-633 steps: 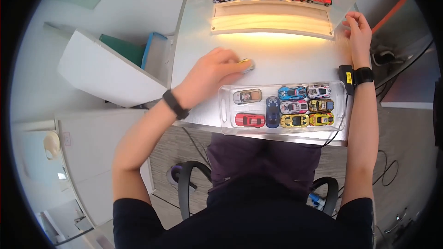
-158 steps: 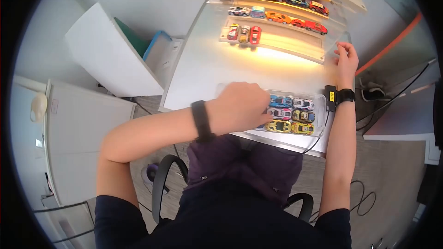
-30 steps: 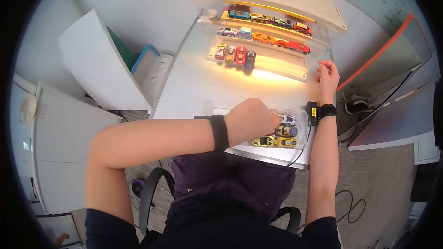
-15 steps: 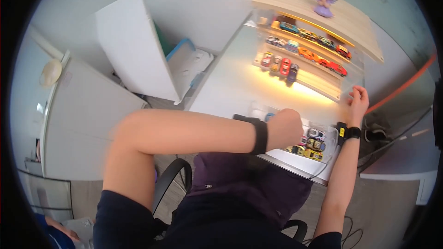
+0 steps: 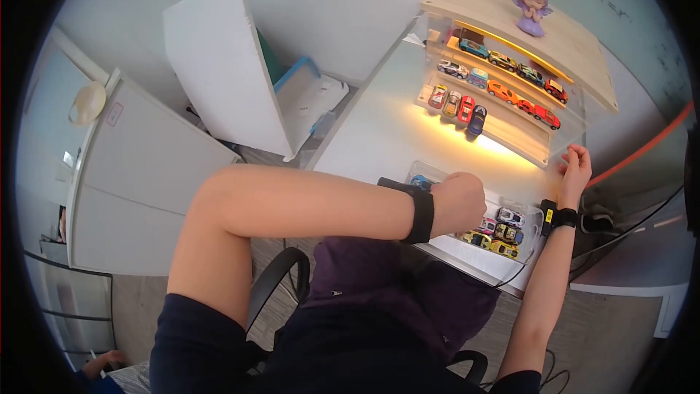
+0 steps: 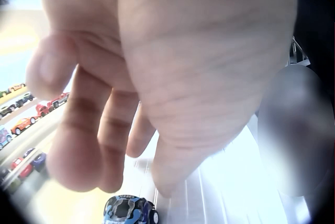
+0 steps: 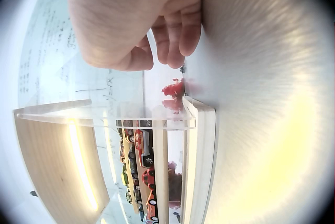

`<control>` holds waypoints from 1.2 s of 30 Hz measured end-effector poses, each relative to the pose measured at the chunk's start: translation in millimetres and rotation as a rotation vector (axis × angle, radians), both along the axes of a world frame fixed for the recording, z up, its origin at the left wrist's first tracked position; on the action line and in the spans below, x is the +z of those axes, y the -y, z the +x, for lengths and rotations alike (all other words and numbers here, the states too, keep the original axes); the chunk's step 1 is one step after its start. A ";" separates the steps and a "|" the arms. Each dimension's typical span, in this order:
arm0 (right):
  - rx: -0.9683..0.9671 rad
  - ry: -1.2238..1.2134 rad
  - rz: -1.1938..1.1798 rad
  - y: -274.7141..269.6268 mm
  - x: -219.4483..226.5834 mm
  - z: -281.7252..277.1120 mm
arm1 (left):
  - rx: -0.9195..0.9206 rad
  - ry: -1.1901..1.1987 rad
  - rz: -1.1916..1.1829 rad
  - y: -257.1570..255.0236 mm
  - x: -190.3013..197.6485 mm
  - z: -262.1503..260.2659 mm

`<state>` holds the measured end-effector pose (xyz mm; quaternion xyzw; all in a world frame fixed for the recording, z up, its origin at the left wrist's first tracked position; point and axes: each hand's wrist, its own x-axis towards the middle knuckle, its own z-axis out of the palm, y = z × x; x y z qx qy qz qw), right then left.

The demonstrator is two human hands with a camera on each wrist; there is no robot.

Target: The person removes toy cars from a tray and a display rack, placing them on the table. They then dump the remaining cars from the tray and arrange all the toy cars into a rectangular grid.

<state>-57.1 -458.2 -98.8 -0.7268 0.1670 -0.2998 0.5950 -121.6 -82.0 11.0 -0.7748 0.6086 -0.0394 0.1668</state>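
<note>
Clear tray [image 5: 531,230] is set on pale counter [image 5: 383,128], blue car [image 5: 421,182] at one end, patterned cars [image 5: 508,233] opposite; left grip [image 5: 461,203] is held above, fingers apart, right grip [image 5: 577,171] loosely curled beside lit shelf [image 5: 526,145]

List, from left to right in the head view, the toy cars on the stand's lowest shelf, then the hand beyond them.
Multicoloured car → tan car → red car → dark blue car → right hand.
</note>
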 end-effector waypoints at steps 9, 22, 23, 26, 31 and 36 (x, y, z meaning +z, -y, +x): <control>-0.004 -0.013 0.005 1.2 -3.2 0.7 | -0.028 0.032 -0.021 -9.6 -3.8 0.8; -0.021 -0.010 -0.012 -9.4 11.1 -5.6 | 0.077 -0.065 -0.091 -29.7 10.1 3.3; -0.020 -0.003 -0.002 -15.1 12.5 -5.3 | 0.090 -0.079 -0.105 -32.4 9.7 3.2; -0.012 0.009 0.007 -9.0 4.5 -1.0 | 0.055 -0.156 -0.205 -36.5 13.9 5.7; -0.008 0.015 0.010 -0.8 -4.6 3.3 | 0.080 -0.464 -0.672 -46.2 65.2 30.1; -0.018 -0.012 -0.011 1.0 -4.5 3.7 | 0.672 -0.568 -0.840 -84.9 53.6 101.9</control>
